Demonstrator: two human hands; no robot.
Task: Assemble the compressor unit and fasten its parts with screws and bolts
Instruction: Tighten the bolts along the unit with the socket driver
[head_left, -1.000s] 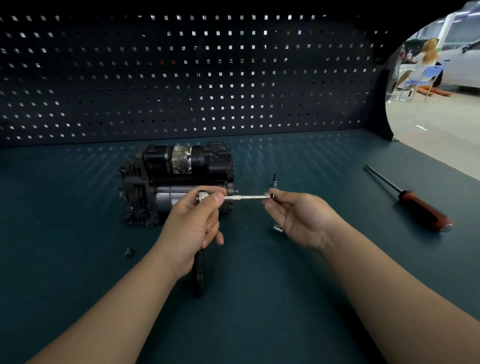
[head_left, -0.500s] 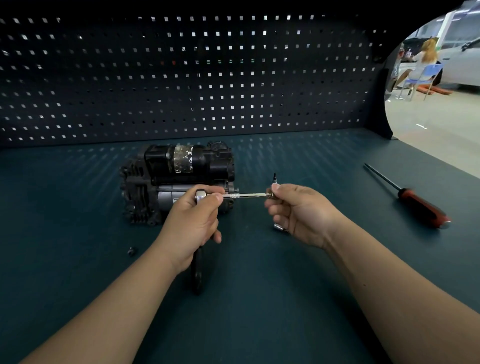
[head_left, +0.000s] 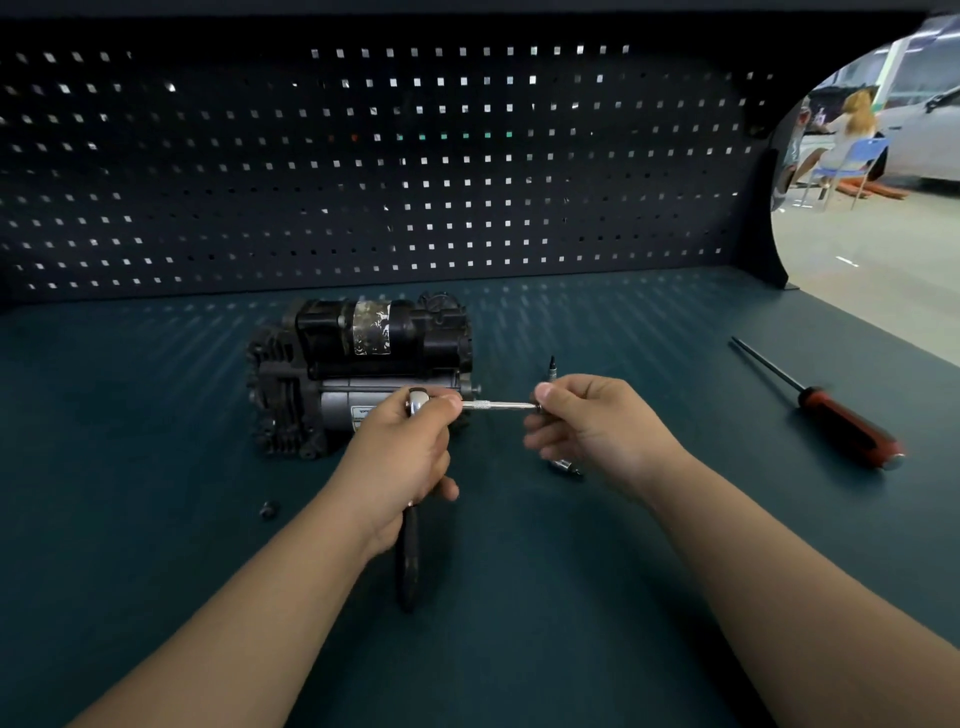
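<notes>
A black compressor unit (head_left: 358, 369) lies on the teal bench, left of centre. My left hand (head_left: 400, 457) grips a ratchet wrench by its head (head_left: 418, 402); the black handle (head_left: 407, 561) hangs down towards me. A thin silver extension bar (head_left: 498, 406) sticks out to the right from the ratchet head. My right hand (head_left: 597, 423) pinches the far end of that bar between thumb and fingers. Both hands hover just in front of the compressor's right end.
A red-handled screwdriver (head_left: 841, 421) lies at the right. A small dark bit (head_left: 552, 367) stands behind my right hand, and a silver socket (head_left: 566, 466) lies under it. A small bolt (head_left: 268, 510) sits at the left. A pegboard (head_left: 363, 171) closes the back.
My right hand has closed a little tighter on the bar's end. The left hand and ratchet have stayed almost in place.
</notes>
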